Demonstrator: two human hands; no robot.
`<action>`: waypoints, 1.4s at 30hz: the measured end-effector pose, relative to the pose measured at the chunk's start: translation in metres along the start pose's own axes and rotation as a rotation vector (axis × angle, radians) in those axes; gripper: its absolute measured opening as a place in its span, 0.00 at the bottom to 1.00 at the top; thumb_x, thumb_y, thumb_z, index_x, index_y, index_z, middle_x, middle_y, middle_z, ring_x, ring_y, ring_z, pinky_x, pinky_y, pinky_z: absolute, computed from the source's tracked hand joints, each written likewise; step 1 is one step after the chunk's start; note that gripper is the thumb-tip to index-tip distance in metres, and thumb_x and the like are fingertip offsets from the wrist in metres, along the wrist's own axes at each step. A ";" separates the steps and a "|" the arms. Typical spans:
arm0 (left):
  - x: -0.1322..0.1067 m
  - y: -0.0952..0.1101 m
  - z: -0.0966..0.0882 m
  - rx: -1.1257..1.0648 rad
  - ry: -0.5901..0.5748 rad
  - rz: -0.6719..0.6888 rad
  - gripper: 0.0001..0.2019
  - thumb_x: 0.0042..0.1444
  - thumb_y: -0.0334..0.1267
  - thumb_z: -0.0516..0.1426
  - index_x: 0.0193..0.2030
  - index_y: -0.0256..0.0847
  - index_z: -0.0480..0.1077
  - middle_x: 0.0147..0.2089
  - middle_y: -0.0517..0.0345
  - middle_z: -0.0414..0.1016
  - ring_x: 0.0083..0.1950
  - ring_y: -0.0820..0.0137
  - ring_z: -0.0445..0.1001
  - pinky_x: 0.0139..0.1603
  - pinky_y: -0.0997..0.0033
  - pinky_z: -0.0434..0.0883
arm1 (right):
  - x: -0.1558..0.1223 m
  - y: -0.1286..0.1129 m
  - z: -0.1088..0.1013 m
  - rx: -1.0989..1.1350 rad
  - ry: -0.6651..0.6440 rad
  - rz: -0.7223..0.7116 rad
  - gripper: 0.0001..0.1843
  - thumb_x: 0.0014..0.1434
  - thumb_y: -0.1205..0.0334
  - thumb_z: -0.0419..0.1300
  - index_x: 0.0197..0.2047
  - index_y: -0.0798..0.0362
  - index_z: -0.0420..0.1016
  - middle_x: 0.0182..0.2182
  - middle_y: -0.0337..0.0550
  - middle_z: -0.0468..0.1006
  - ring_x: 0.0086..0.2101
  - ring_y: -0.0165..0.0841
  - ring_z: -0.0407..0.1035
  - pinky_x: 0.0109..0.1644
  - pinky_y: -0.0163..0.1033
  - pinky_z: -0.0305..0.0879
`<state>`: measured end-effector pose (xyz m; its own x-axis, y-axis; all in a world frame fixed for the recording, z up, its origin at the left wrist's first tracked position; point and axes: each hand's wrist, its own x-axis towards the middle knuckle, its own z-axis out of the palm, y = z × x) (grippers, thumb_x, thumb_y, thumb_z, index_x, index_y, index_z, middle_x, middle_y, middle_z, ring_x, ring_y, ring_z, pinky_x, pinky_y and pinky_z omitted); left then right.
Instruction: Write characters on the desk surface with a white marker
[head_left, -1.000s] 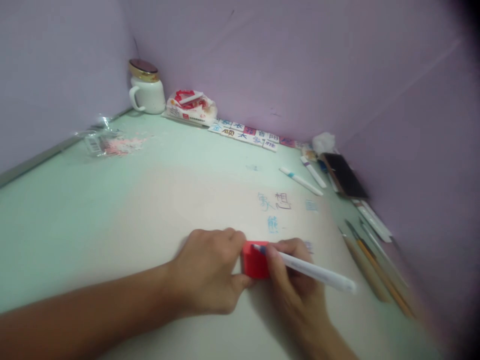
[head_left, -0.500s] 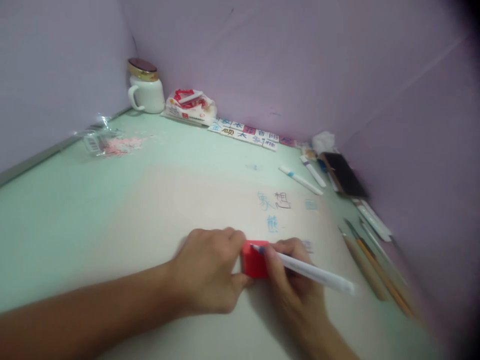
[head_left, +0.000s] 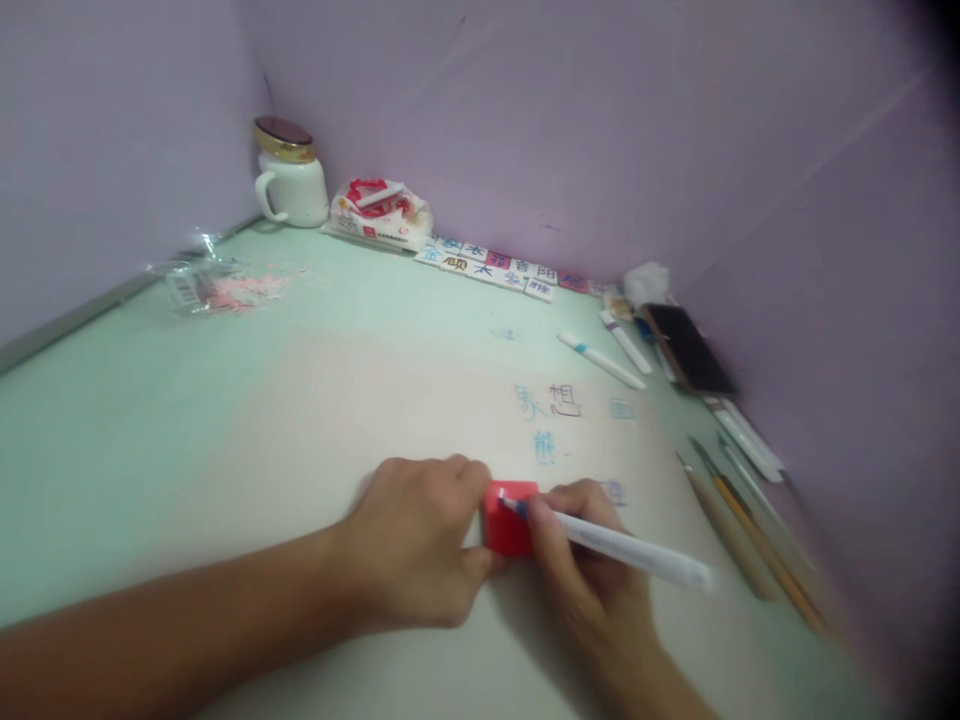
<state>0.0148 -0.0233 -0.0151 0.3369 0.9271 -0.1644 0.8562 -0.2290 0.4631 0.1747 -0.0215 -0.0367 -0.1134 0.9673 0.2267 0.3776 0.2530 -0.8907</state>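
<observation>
A small red square block lies on the pale sheet in front of me. My left hand grips it by its left side, thumb at the lower edge and fingers at the upper corner. Between the thumb and fingers of my right hand is a white marker pen. Its tip touches or hovers just over the block's upper left part, where a short mark shows. Blue and purple handwritten characters stand on the sheet beyond the block.
Along the back wall are a lidded white mug, a tissue pack and rows of character tiles. Pinkish shavings lie at the left beside clear plastic. Capped markers, a dark phone and slim tools line the right.
The pen tip has shifted slightly on the red block, and a short mark now shows by it. My left hand and the block have stayed in place.
</observation>
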 end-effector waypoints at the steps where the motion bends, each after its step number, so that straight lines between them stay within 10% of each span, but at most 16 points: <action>1: 0.000 0.000 0.000 0.005 0.001 0.000 0.12 0.50 0.45 0.53 0.39 0.42 0.64 0.37 0.57 0.72 0.36 0.63 0.72 0.31 0.66 0.63 | 0.000 0.000 0.000 -0.001 0.000 -0.002 0.10 0.61 0.59 0.53 0.27 0.50 0.61 0.16 0.29 0.58 0.17 0.25 0.52 0.21 0.34 0.49; 42: -0.001 0.001 -0.002 0.010 -0.019 -0.045 0.15 0.51 0.48 0.54 0.42 0.43 0.64 0.38 0.57 0.73 0.37 0.63 0.72 0.33 0.65 0.64 | 0.002 -0.001 -0.005 -0.020 0.160 0.170 0.12 0.58 0.55 0.55 0.25 0.51 0.63 0.19 0.32 0.63 0.21 0.27 0.57 0.25 0.34 0.51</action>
<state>0.0149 -0.0242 -0.0128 0.3057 0.9306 -0.2012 0.8742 -0.1906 0.4466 0.1790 -0.0200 -0.0335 0.0999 0.9859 0.1345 0.3973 0.0845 -0.9138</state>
